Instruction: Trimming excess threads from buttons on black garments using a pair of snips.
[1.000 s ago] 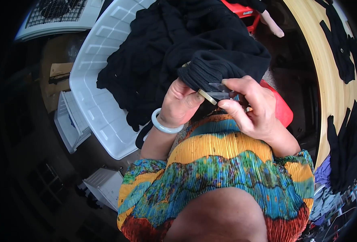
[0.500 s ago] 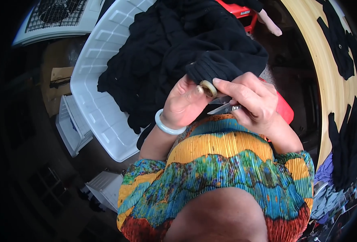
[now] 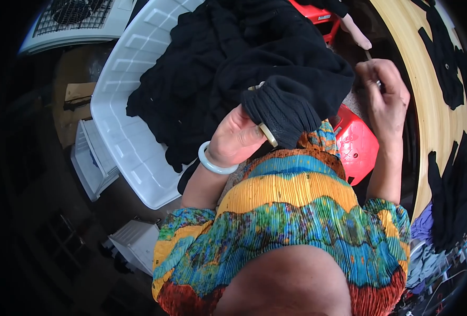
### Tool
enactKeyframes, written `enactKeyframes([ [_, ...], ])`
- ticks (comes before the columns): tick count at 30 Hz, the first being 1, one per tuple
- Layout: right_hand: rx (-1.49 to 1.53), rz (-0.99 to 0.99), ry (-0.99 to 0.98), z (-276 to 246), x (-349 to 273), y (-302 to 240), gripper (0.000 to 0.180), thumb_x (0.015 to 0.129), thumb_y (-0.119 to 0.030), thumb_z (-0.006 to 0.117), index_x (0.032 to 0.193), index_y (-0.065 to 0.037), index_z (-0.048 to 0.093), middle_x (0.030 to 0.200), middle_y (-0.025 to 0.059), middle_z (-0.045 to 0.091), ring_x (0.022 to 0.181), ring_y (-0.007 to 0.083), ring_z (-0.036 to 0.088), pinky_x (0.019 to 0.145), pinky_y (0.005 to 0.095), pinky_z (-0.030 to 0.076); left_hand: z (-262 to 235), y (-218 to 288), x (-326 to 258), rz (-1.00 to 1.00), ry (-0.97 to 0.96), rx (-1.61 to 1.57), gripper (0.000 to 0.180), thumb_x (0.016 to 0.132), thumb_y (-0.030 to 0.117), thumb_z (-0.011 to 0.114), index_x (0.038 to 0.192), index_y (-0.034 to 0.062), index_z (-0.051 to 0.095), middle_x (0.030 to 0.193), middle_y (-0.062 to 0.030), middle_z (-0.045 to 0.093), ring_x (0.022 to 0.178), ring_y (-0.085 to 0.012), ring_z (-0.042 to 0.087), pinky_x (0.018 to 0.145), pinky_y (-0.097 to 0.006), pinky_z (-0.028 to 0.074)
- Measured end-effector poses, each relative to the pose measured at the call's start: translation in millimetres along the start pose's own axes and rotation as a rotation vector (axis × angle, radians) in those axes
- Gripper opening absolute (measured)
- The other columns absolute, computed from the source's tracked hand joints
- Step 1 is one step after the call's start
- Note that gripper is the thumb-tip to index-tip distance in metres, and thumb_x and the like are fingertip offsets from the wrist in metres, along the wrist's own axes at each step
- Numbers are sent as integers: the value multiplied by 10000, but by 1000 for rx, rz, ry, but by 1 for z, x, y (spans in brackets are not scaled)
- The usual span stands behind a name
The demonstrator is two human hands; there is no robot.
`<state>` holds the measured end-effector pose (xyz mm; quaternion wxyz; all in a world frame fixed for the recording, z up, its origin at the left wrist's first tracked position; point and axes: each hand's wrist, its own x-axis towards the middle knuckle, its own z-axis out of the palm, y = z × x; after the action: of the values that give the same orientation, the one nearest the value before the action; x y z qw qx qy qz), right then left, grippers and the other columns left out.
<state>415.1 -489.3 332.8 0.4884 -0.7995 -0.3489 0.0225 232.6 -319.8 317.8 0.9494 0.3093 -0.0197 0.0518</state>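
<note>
My left hand point(image 3: 236, 138) is closed round the ribbed cuff point(image 3: 283, 113) of a black knitted garment point(image 3: 297, 68), holding it up at chest height. A cream-coloured ring-like piece point(image 3: 268, 135) lies by the thumb, against the edge of the cuff; how it is attached is not clear. My right hand point(image 3: 385, 95) is raised away to the right, apart from the garment. Its fingers are curled round small metal snips point(image 3: 378, 83), mostly hidden in the palm, with a thin dark tip showing above the knuckles.
A pale plastic tub point(image 3: 138, 152) heaped with black knitwear stands ahead on the left. Red plastic stools point(image 3: 356, 147) are close by. Black pieces point(image 3: 444, 73) lie along a curved wooden table point(image 3: 420, 105) at right. Another person's foot point(image 3: 356, 34) shows at the top.
My right hand has moved off the cuff, outward to the right and up, taking the snips along. The cuff now hangs down over the left fingers, and the ring-like piece has turned edge-on.
</note>
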Motion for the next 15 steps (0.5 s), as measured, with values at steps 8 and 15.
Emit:
enactKeyframes([
  [8, 475, -212, -328, 31, -6, -48, 152, 678, -44, 653, 808, -11, 581, 748, 66, 556, 670, 151, 544, 587, 234, 423, -1, 4, -10, -95, -2, 188, 348, 790, -32, 502, 1132, -20, 437, 1077, -101, 531, 997, -175, 509, 886, -307, 384],
  [15, 702, 110, -98, 17, -12, -41, 22, 746, 42, 556, 740, 26, 543, 675, 27, 538, 602, 62, 481, 550, 182, 388, -15, 7, -29, -27, 93, -74, 420, 771, -18, 538, 1166, -27, 398, 1143, -149, 489, 1067, -232, 478, 916, -359, 377],
])
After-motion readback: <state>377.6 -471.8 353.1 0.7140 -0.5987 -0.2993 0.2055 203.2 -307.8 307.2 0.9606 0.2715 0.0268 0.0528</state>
